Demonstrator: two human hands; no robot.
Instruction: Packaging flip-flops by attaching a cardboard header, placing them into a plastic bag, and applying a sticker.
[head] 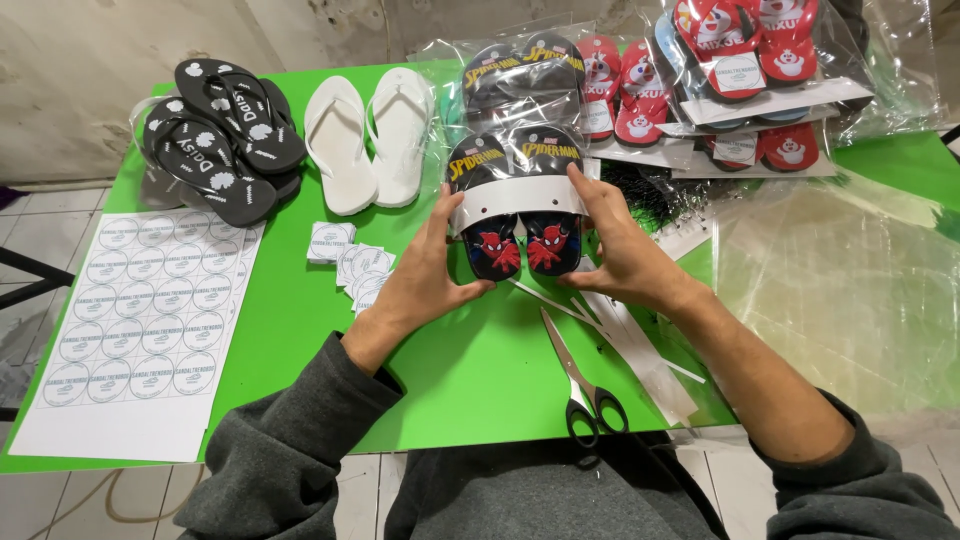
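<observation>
We hold a pair of small black flip-flops with red cartoon prints [520, 215] above the green table [300, 310], our left hand [425, 275] and right hand [625, 255] both in a firm grip on its sides. A white paper band [515, 202] wraps the pair, and black-handled scissors [580, 385] lie near.

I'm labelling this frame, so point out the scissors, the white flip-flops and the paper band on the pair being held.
scissors [585, 385], head view, on the blades near the pivot.
white flip-flops [340, 150], head view, on the left sandal's sole.
paper band [515, 203], head view, on its middle.
</observation>
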